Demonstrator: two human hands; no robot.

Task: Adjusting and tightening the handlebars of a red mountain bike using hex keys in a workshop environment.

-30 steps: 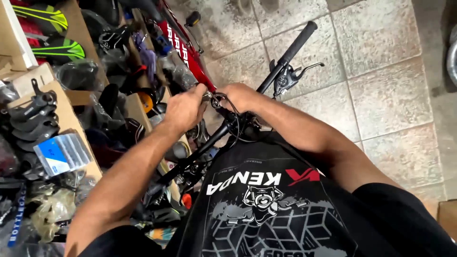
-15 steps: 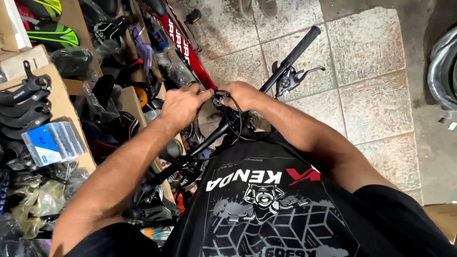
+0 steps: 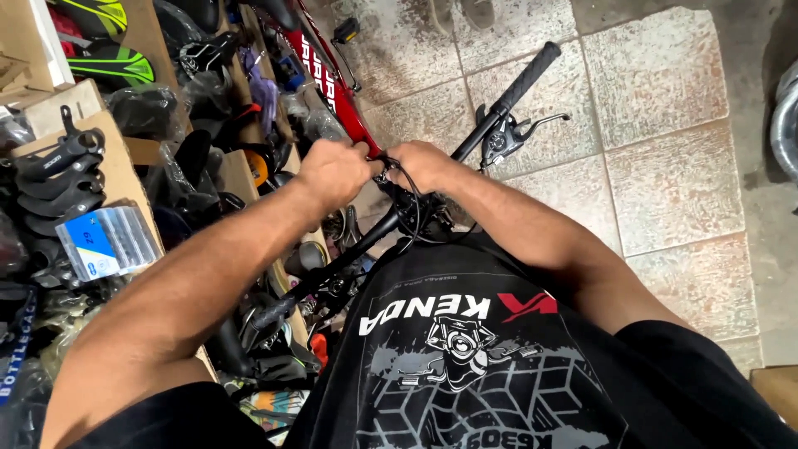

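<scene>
A bicycle with a red frame [image 3: 341, 91] stands in front of me, its black handlebar [image 3: 507, 96] running from the upper right grip down to the lower left. A brake lever and shifter [image 3: 509, 137] hang under the right side of the bar. My left hand [image 3: 332, 170] and my right hand [image 3: 426, 164] meet over the middle of the bar near the stem. Both pinch thin black cables [image 3: 409, 187] that loop down in front of the stem. What the fingertips hold beyond the cables is hidden.
Wooden shelves [image 3: 125, 166] on the left are crowded with saddles, pedals, packaged parts and bags. A black pedal [image 3: 346, 32] sticks out beyond the frame. Stone tile floor [image 3: 657, 108] lies on the right, with a tyre edge [image 3: 785, 116] at the far right.
Both hands stay together at the bar's middle, working the cable loop. My view has shifted slightly, so the handlebar and hands sit a little higher and more to the right.
</scene>
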